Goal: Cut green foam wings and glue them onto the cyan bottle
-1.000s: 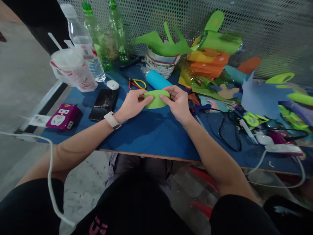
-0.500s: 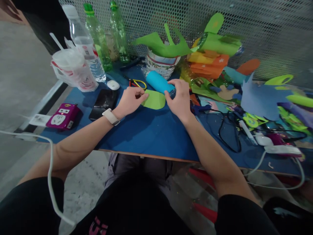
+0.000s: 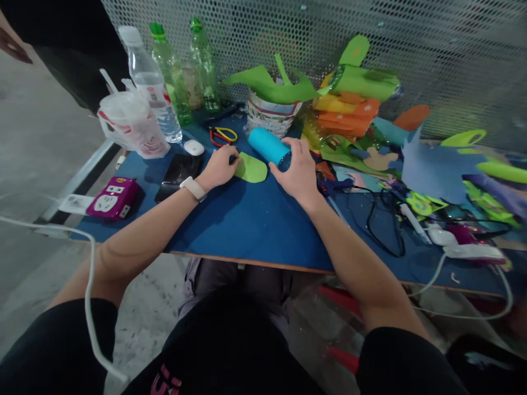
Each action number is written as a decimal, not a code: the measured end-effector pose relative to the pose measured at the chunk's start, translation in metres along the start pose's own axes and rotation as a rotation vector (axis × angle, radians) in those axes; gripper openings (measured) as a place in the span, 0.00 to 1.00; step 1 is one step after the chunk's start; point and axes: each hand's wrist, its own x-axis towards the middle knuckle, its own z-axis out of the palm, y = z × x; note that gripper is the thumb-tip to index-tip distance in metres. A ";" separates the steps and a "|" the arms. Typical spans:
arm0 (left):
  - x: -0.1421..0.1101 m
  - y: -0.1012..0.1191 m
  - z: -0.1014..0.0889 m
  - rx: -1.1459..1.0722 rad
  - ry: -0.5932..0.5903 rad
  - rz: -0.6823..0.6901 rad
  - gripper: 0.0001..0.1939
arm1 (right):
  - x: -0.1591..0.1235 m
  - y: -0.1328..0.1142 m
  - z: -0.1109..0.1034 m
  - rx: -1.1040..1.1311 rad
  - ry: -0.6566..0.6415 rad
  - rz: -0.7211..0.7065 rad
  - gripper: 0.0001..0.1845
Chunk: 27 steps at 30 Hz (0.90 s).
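Between thumb and fingers, my left hand (image 3: pixel 221 165) pinches the left end of a rounded light-green paper piece (image 3: pixel 252 168) low over the blue tabletop. My right hand (image 3: pixel 300 171) is curled round the near end of a bottle wrapped in blue paper (image 3: pixel 265 145), which lies on its side. Clear plastic shows at that bottle's ends. Red-and-yellow-handled scissors (image 3: pixel 222 135) lie just behind my left hand; their blades are hard to make out. A black phone (image 3: pixel 178 174) rests beside my left wrist, and a white earbud case (image 3: pixel 194 147) sits behind it.
At the back left stand a bagged cup (image 3: pixel 132 123), a water bottle (image 3: pixel 154 90) and green bottles (image 3: pixel 201 66). A paper-wrapped tub (image 3: pixel 272 116) holds green paper. Paper cutouts (image 3: pixel 440 159), a blue glue gun (image 3: pixel 335 185) and cables fill the right. A purple power socket (image 3: pixel 114 197) sits left.
My left hand has drawn the green paper slightly leftward, away from my right hand. My right hand stays on the blue-wrapped bottle. The head view has shifted a little.
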 end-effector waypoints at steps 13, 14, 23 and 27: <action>-0.018 0.051 -0.021 -0.573 0.279 -0.006 0.36 | -0.026 -0.038 -0.020 0.370 -0.197 -0.084 0.37; -0.019 0.052 -0.020 -0.570 0.263 -0.006 0.37 | -0.028 -0.044 -0.018 0.453 -0.230 -0.052 0.39; -0.033 0.068 -0.017 -0.561 0.109 0.051 0.42 | -0.030 -0.063 0.006 0.910 0.063 0.290 0.40; -0.033 0.069 -0.017 -0.545 0.109 0.079 0.42 | -0.022 -0.048 0.008 0.970 0.115 0.350 0.40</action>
